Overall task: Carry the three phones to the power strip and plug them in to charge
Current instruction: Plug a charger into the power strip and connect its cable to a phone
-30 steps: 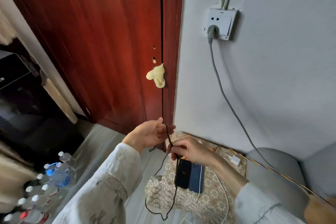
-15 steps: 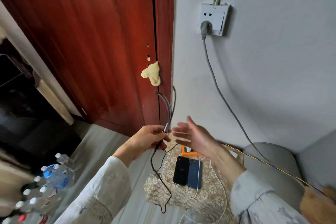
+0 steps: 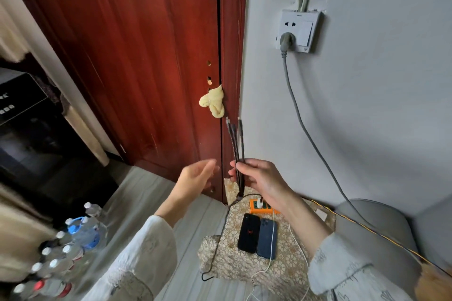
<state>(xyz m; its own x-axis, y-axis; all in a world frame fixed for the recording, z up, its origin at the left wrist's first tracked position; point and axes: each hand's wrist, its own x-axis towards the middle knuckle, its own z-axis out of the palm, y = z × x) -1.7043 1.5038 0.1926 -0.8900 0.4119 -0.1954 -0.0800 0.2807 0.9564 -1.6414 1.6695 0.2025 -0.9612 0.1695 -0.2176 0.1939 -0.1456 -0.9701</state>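
Three thin connector leads of a dark charging cable (image 3: 236, 154) stand upright out of the right hand (image 3: 263, 178), whose thumb and curled fingers pinch them just above the point where they join into one cord. The left hand (image 3: 195, 179) hovers just beside it, fingers loose and spread, holding nothing. Below the pinch the cord drops to an orange power strip (image 3: 265, 208) on a patterned cloth-covered stool (image 3: 288, 266). Only two phones show, a black phone (image 3: 249, 232) and a blue phone (image 3: 267, 238), lying flat and touching side by side, just in front of the strip; a third cannot be made out. A white cable (image 3: 291, 239) trails across the cloth past the blue one.

The leads look light and fairly springy, so each is probably best taken close behind its metal tip, where it will not bend away from the port. The phones look rigid, smooth and likely slippery on glass, so a grip across the long edges seems safest while the other hand feeds the plug
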